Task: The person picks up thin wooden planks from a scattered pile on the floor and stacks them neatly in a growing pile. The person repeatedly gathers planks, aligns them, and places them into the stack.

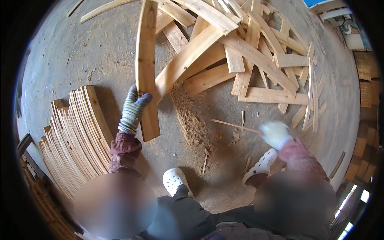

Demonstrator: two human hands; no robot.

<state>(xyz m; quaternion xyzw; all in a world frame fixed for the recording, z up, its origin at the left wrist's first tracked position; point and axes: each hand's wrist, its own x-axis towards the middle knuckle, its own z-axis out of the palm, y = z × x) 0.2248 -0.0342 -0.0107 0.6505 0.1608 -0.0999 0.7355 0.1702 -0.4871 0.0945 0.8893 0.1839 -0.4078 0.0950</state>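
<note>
My left hand (134, 110), in a striped knit glove with dark fingertips, is closed round the edge of a long wooden plank (146, 52). The plank stands lengthwise before me, its near end reaching past the hand. My right hand (275, 134), in a pale glove, is smeared by motion above the floor. A thin wood strip (236, 125) runs up to its fingers; whether they hold it I cannot tell. Left of my left hand lies a row of planks (80, 132), packed side by side.
A loose heap of planks (260, 60) spreads across the far middle and right, lying crosswise. Sawdust (188, 124) and splinters cover the concrete floor (104, 48) between. My feet in white clogs (174, 180) stand close by. More stacked wood (366, 100) lines the right edge.
</note>
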